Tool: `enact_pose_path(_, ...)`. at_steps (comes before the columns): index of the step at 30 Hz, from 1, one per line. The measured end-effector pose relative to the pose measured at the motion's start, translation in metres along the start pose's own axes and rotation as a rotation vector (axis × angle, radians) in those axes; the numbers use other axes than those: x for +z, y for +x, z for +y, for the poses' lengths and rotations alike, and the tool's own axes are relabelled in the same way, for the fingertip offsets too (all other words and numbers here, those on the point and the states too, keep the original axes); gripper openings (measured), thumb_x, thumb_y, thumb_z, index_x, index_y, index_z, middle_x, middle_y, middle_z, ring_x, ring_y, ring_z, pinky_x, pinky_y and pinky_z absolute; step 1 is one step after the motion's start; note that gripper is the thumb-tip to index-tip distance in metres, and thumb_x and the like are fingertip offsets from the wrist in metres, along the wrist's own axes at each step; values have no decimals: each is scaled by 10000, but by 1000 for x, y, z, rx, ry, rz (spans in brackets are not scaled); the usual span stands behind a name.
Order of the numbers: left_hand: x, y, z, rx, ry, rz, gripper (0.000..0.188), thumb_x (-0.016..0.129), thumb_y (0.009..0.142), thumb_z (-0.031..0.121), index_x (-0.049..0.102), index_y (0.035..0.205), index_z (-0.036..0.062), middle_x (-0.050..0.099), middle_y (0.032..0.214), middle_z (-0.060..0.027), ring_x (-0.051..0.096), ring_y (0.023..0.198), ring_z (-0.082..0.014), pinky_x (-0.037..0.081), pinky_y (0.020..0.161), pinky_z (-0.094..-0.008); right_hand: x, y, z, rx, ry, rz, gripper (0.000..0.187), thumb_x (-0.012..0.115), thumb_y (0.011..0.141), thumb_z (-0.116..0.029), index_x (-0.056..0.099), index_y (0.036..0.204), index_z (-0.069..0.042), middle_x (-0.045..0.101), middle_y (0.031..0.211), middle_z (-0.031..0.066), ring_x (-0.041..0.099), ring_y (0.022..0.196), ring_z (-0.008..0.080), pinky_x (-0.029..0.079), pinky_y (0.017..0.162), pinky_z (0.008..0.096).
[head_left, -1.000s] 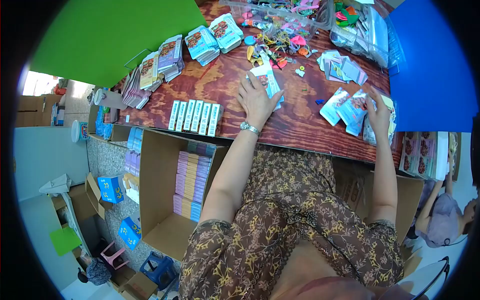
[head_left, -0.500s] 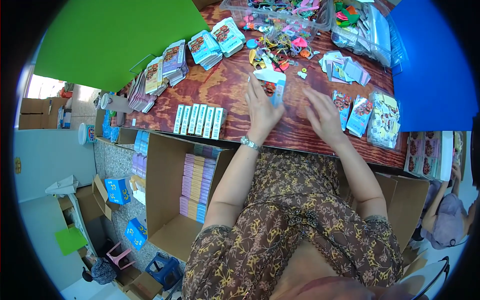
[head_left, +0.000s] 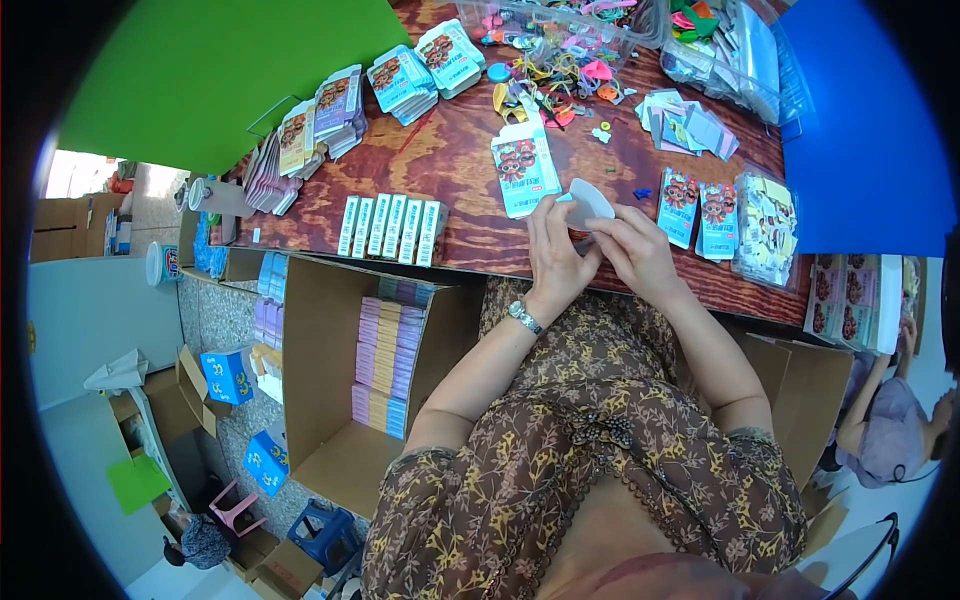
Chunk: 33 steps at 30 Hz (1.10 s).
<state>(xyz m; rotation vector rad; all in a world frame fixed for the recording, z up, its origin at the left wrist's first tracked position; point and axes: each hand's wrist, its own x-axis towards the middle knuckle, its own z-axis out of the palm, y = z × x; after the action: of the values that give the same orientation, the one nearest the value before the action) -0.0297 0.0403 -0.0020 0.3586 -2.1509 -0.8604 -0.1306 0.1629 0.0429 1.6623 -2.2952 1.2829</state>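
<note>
My left hand and my right hand are close together at the table's near edge, fingers bent. Between their fingertips stands a pale, round-ended piece, thin like card or plastic; its lower part is hidden by the fingers. Just beyond my left fingers lies a light blue and white printed carton with its far flap up. Small dark blue pieces lie beyond my right hand. To the right of that hand are two printed blue cartons, side by side.
A row of small upright cartons stands at left, with stacks of flat cartons behind. Colourful small parts spill from a clear tub. Loose cards and a tray of pale pieces lie at right. A cardboard box stands below.
My left hand has left the carton, which now lies on the table, and moved nearer and rightward. Both hands have come together around the pale piece. Small blue pieces now show on the table.
</note>
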Motion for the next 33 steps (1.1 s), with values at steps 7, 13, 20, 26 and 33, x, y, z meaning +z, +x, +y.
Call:
enact_pose_path(7,-3,-6,11,10,-17,-58,794,804,662,7,429,1362,-12,464,1326,-257,471,1220,-457,411,1024,-517,-13,9,-5,529,511,109,235,484,1078,-137,634,1202,-6,680,1117,65,630,1003,102,518,868,276)
enact_pose_path(13,2,-10,10,63,35,-74,858,807,665,17,390,1413,-27,453,1371,-269,475,1236,-451,414,1029,-518,-10,11,-10,519,584,-72,210,606,1010,-115,663,1178,-1,689,1062,60,655,963,114,531,849,275)
enact_pose_path(20,9,-19,3,-1,-4,-68,1028,827,692,66,234,1507,-133,437,1396,-336,494,1230,-484,442,1029,-507,-11,15,-26,370,102,-14,215,682,944,-84,694,1143,-2,715,996,126,711,838,198,571,699,325)
enact_pose_path(26,8,-20,1,43,7,-112,1011,782,685,36,227,1513,-133,437,1387,-320,470,1260,-474,382,1085,-542,-11,14,-21,174,-77,-8,257,702,911,-61,684,1162,-9,712,924,174,716,780,304,555,660,377)
enact_pose_path(33,8,-19,4,92,94,-144,958,727,695,46,243,1496,-161,457,1341,-312,466,1226,-470,360,1051,-598,-10,7,-21,92,-302,-121,306,680,887,-15,669,1193,-8,721,991,190,715,855,346,587,711,387)
